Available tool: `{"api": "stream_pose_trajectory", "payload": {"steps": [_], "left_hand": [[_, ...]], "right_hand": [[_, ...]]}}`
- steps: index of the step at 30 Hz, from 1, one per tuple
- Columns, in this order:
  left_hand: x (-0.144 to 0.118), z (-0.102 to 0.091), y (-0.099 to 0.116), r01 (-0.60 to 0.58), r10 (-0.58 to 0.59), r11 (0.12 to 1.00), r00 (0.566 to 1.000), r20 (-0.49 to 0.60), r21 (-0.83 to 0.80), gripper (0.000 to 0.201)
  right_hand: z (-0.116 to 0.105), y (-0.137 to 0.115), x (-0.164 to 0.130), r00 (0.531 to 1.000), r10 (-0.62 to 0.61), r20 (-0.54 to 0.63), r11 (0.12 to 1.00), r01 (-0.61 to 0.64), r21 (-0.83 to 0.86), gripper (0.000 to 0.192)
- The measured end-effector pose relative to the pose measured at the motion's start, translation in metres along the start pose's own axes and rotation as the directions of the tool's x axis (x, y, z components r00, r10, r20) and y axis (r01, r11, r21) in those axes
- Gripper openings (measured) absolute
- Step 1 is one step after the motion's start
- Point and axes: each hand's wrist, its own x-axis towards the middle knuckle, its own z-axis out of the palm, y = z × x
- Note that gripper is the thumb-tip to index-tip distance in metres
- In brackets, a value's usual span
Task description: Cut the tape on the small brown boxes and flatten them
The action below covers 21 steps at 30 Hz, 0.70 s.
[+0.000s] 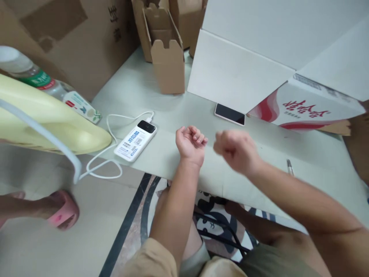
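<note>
Centrally, left hand (190,144) curled into a loose fist with palm up, just right of the power bank (135,140), holding nothing visible, right hand (235,150) blurred, fingers seemingly closed, further right, both forearms reaching over the pale table (178,115).

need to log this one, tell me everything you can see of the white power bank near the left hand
The power bank is a flat white slab with rounded corners, plastic by its look. A dark glossy window sits at its far end, and blue-and-white printed labels cover its top face. It lies flat and slantwise on the pale table, left of the left hand, not touching it. A white cable plugs into its far end and loops off the table edge.
</note>
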Motion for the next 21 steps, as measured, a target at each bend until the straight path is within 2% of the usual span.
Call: {"api": "stream_pose_trajectory", "payload": {"steps": [2,3,4,5,6,8,9,11,13,16,19,21], "left_hand": [[0.001,0.001,0.006,-0.017,0.017,0.999,1.000,-0.010,-0.028,0.047],[0.001,0.001,0.008,-0.018,0.017,0.999,1.000,-0.012,-0.037,0.047],[0.002,0.002,0.009,-0.015,0.014,0.999,1.000,-0.014,-0.045,0.047],[0.003,0.002,0.010,-0.008,0.007,0.999,1.000,-0.017,-0.052,0.047],[0.004,0.002,0.010,0.002,-0.003,0.998,1.000,-0.019,-0.059,0.047],[0.008,0.002,0.010,0.013,-0.015,0.997,1.000,-0.023,-0.071,0.047],[0.009,0.001,0.010,0.015,-0.017,0.997,1.000,-0.025,-0.075,0.047],[0.011,0.000,0.012,0.011,-0.013,0.997,1.000,-0.025,-0.079,0.048],[0.011,0.000,0.015,0.000,-0.002,0.997,1.000,-0.023,-0.079,0.047],[0.008,0.000,0.018,-0.015,0.013,0.998,0.999,-0.031,-0.058,0.048],[0.004,0.000,0.018,-0.066,0.066,0.998,0.996,-0.058,0.015,0.048],[0.003,-0.003,0.017,-0.226,0.235,0.969,0.966,-0.103,0.098,0.043]], "right_hand": [[-0.012,-0.002,0.058,0.986,-0.048,-0.161,0.952,-0.004,-0.306,0.041],[-0.014,-0.002,0.088,0.983,-0.074,-0.165,0.894,-0.008,-0.449,0.027],[-0.013,-0.001,0.118,0.989,-0.090,-0.121,0.801,0.000,-0.598,0.007],[-0.012,-0.001,0.146,0.992,-0.104,-0.076,0.689,0.017,-0.725,0.018],[-0.009,-0.002,0.173,0.994,-0.107,-0.031,0.566,0.035,-0.824,0.038],[-0.001,-0.004,0.216,0.993,-0.116,0.005,0.361,0.047,-0.931,0.065],[0.002,-0.006,0.233,0.994,-0.106,-0.005,0.306,0.028,-0.952,0.070],[0.007,-0.008,0.256,0.997,-0.056,-0.052,0.265,-0.035,-0.964,0.066],[0.010,-0.009,0.266,0.997,-0.007,-0.078,0.272,-0.073,-0.959,0.055],[0.013,-0.009,0.256,0.997,-0.024,-0.072,0.291,-0.062,-0.955,0.044],[0.007,-0.017,0.218,0.993,-0.083,-0.087,0.338,-0.054,-0.939,0.041],[-0.007,-0.026,0.174,0.982,-0.147,-0.120,0.383,-0.056,-0.922,0.034]]}}
